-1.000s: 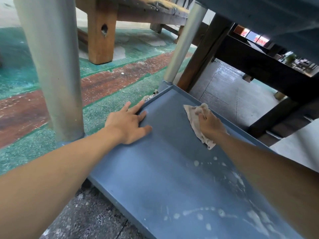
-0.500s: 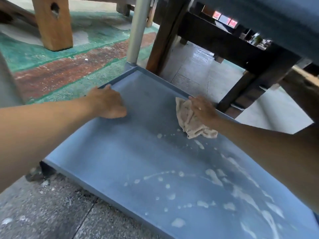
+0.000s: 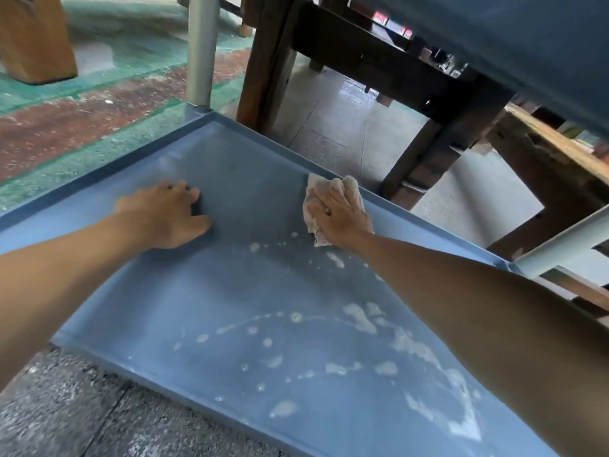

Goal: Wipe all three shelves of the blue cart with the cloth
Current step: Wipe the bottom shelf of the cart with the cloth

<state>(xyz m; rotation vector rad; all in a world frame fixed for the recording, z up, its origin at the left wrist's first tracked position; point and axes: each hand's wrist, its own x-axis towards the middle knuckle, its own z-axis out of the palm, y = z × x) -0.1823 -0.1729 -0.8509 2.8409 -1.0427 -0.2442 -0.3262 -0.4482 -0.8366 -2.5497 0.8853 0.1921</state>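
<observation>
The blue cart's bottom shelf [image 3: 230, 285] fills the middle of the view, low above the floor. White foamy streaks and drops cover its near and right parts. My right hand [image 3: 339, 212] presses a crumpled beige cloth [image 3: 342, 188] flat against the shelf by its far rim. My left hand [image 3: 168, 212] rests on the shelf to the left, fingers curled under, holding nothing. The underside of the shelf above [image 3: 527, 44] shows at the top right.
A grey cart post [image 3: 201, 51] rises from the shelf's far corner, another [image 3: 560, 242] leaves the right corner. Dark wooden table legs [image 3: 267, 61] stand just behind the cart. A light wooden leg [image 3: 33, 37] stands at the top left on the painted floor.
The view has swung left to right across the shelf. My right hand has slid the cloth along the far rim. My left hand moved from the left rim onto the shelf surface, its fingers curling.
</observation>
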